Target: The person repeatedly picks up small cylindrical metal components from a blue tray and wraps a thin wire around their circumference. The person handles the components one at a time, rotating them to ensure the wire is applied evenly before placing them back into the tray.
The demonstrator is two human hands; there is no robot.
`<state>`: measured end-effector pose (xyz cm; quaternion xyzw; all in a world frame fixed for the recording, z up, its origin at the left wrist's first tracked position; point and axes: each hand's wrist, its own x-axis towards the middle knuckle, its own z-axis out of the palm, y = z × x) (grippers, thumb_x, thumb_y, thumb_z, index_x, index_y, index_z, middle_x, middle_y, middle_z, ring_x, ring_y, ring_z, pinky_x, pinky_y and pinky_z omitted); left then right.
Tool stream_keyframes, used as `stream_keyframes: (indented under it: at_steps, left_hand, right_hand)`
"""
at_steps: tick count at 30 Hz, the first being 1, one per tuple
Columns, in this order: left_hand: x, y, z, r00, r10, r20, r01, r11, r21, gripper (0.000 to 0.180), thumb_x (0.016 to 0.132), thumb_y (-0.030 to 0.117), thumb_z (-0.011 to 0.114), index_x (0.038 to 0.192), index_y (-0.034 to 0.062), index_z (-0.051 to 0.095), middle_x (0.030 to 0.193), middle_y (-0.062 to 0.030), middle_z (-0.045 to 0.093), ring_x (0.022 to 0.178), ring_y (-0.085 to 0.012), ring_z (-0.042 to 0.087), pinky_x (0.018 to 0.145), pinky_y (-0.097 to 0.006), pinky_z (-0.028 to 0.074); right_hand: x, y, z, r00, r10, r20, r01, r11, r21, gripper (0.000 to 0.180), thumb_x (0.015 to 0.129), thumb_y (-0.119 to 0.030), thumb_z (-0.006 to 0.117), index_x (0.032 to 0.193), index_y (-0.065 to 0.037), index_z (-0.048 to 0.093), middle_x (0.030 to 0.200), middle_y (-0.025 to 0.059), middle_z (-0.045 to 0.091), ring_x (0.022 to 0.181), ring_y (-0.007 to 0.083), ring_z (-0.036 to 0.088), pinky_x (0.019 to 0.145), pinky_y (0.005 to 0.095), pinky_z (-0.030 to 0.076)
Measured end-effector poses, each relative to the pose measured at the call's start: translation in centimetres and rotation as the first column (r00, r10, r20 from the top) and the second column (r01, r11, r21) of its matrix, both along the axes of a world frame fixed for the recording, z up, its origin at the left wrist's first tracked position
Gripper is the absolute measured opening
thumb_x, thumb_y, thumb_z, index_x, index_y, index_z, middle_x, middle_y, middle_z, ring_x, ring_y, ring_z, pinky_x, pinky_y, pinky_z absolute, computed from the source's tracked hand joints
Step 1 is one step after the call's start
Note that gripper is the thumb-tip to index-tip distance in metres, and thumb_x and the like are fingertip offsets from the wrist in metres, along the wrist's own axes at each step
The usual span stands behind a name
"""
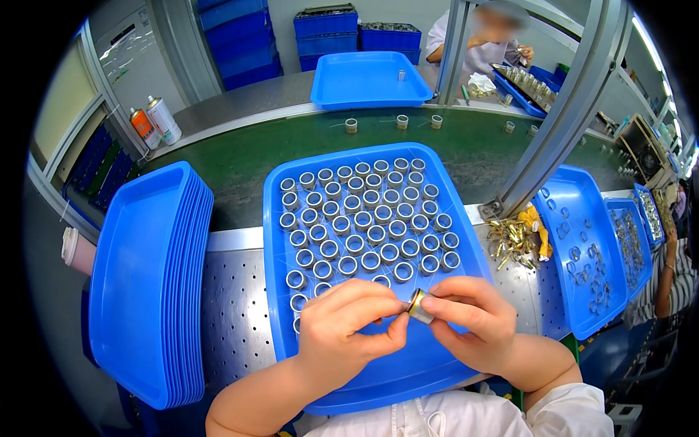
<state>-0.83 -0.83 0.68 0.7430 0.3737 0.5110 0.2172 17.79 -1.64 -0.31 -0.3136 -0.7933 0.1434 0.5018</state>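
Pinching a small metal ring part (pixel 418 306) between both sets of fingertips right now, my left hand (pixel 349 328) on one side and my right hand (pixel 470 320) on the other, both clamped on it just above the near end of the blue tray (pixel 408 364). That near end is bare blue plastic, so my hands have room there, and the tray's front lip sits right by my chest. Past my knuckles the tray fills up with rows of matching metal rings (pixel 364 218), packed close and reaching almost to the far rim. On my left there's a strip of perforated steel table (pixel 233 306), then a stack of empty blue trays (pixel 149 284) hanging near the bench edge. On my right, a pile of brass bits (pixel 513 240) sits just beside the tray wall, with more blue trays (pixel 582 247) beyond. Further out runs the green conveyor belt (pixel 240 160) with a few loose rings, then another blue tray (pixel 368 80), two spray cans (pixel 155 122), and a person at the far bench.
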Motion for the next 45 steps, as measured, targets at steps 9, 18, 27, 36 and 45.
stream_keyframes:
  at_steps: [9,18,27,36,45]
  left_hand:
    - [0.2,0.1,-0.4,1.0,-0.003,-0.029,0.007,0.988,0.152,0.019,0.054,-0.003,0.071,0.07,0.0026,0.063,0.07,-0.0073,0.062,0.059,-0.0174,0.061,0.052,-0.025,0.048]
    - [0.2,0.1,0.3,0.992,-0.065,0.103,0.08,0.986,-0.145,0.017,0.058,-0.007,0.068,0.073,0.0002,0.065,0.074,-0.0087,0.063,0.059,-0.0116,0.059,0.053,-0.021,0.047]
    - [0.1,0.1,0.1,0.988,-0.109,0.111,0.128,0.975,-0.184,0.017,0.058,-0.008,0.068,0.074,0.0001,0.065,0.074,-0.009,0.063,0.059,-0.0115,0.059,0.054,-0.021,0.047]
    - [0.1,0.1,0.1,0.989,-0.109,0.105,0.125,0.978,-0.167,0.018,0.058,-0.008,0.068,0.074,0.0002,0.065,0.075,-0.0091,0.064,0.06,-0.0117,0.059,0.054,-0.022,0.048]
    - [0.2,0.0,0.0,0.997,-0.064,0.053,0.069,0.992,-0.102,0.017,0.056,-0.006,0.07,0.07,0.0013,0.063,0.073,-0.0081,0.063,0.061,-0.0141,0.061,0.054,-0.022,0.049]
  right_hand:
    - [-0.1,-0.2,0.1,0.999,-0.008,0.032,0.005,0.993,0.115,0.038,0.064,0.001,0.076,0.1,-0.005,0.066,0.094,0.0106,0.06,0.073,0.0194,0.063,0.06,0.0261,0.053]
    - [0.2,0.4,0.1,0.997,-0.009,0.077,-0.008,0.975,0.221,0.033,0.062,0.002,0.071,0.094,-0.004,0.067,0.094,0.0115,0.061,0.075,0.0226,0.063,0.06,0.028,0.053]
    - [0.4,0.1,0.1,0.995,0.025,0.096,-0.043,0.981,0.188,0.031,0.064,-0.002,0.067,0.094,-0.002,0.068,0.098,0.0151,0.059,0.079,0.0237,0.062,0.067,0.0306,0.053]
    - [0.5,0.5,0.1,0.992,0.024,0.125,-0.058,0.958,0.281,0.031,0.063,-0.004,0.067,0.094,-0.002,0.067,0.096,0.0141,0.059,0.077,0.0254,0.062,0.063,0.0311,0.052]
    - [-0.1,-0.2,0.2,1.0,-0.026,0.014,0.025,0.996,0.088,0.037,0.063,0.004,0.073,0.098,-0.003,0.066,0.096,0.0131,0.06,0.074,0.0222,0.063,0.06,0.0281,0.052]
